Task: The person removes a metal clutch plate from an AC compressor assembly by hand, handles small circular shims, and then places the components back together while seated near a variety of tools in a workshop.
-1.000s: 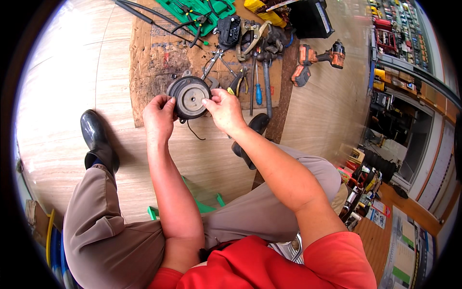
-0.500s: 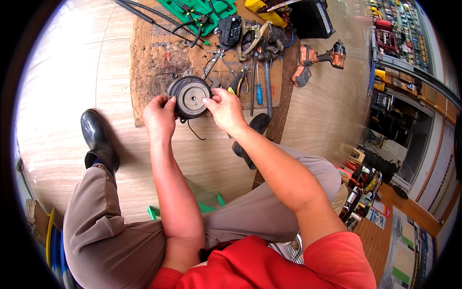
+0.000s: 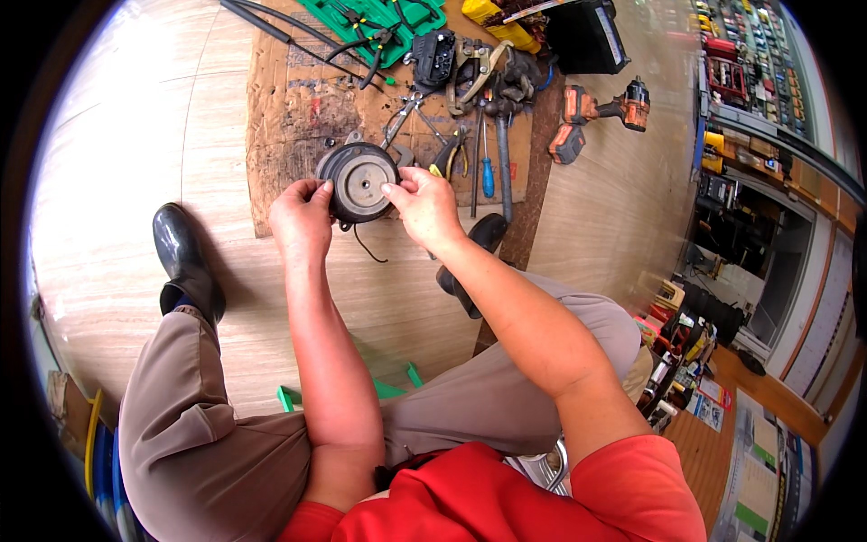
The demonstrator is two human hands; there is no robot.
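Note:
Between my hands is a round black pulley (image 3: 364,184) with a grey metal face and a small centre hole. Metal lugs stick out behind its rim, and a thin black wire (image 3: 368,246) hangs from its lower side. What lies behind the face is hidden. My left hand (image 3: 302,215) grips the left edge, thumb on the rim. On the opposite edge, my right hand (image 3: 423,204) pinches with its thumb on the grey face and fingers behind. The pulley is over the near edge of a stained cardboard sheet (image 3: 280,117).
Beyond the pulley lie pliers (image 3: 447,155), a blue-handled screwdriver (image 3: 488,177), a hammer (image 3: 503,163) and a puller (image 3: 479,77). A green tool case (image 3: 397,50) sits at the far edge. An orange-black cordless impact wrench (image 3: 596,110) rests on the floor at right, near a black battery (image 3: 585,36).
Almost nothing differs. Both hands keep the same hold on the pulley; the whole view has shifted very slightly.

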